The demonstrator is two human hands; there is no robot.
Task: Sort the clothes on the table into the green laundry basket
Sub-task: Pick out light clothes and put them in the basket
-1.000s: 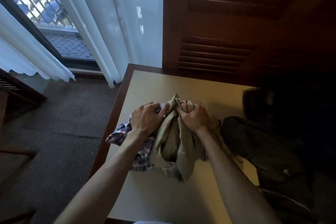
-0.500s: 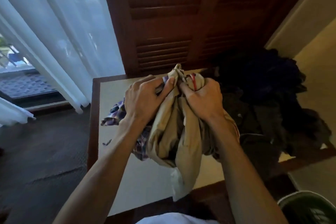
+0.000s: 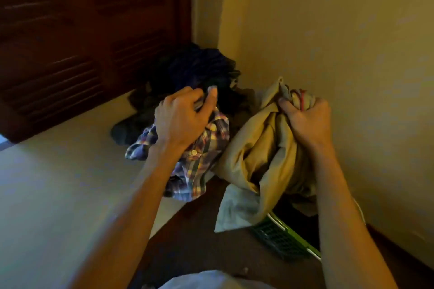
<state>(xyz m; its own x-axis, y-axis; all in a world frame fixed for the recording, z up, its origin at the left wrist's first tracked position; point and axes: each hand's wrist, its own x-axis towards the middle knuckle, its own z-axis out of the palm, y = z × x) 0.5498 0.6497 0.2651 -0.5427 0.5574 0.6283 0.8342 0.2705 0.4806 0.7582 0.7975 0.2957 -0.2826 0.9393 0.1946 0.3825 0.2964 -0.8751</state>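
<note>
Head view caught the tan garment (image 3: 263, 148) bunched at its top inside the right grip (image 3: 305, 122), fingers curled tight round the gathered cloth with a bit of red trim poking out between them. It hung clear of the surface (image 3: 58, 183), its pale lower corner dangling just over the near rim of the green laundry basket (image 3: 281, 239) directly below that grip. To the left of it, the left grip (image 3: 183, 119) was clenched on the plaid shirt (image 3: 202, 159), thumb and fingers pinching a fold at the top; the shirt drooped beneath the wrist, its tail about at the surface's edge, and whether it touched there was hard to say. Beyond the left grip, a heap of dark clothes (image 3: 187, 77) sat piled in the back corner of the surface, against the louvred wooden door (image 3: 70, 42) and the yellow wall (image 3: 328, 30).

Step in hand, by the look of it: carrying two pieces across to the basket, tan one nearly there. Next move would call for lowering the right grip over the basket's opening and letting go, then swinging the plaid shirt rightward past the surface's edge to follow. Plenty left in that dark heap afterwards.
</note>
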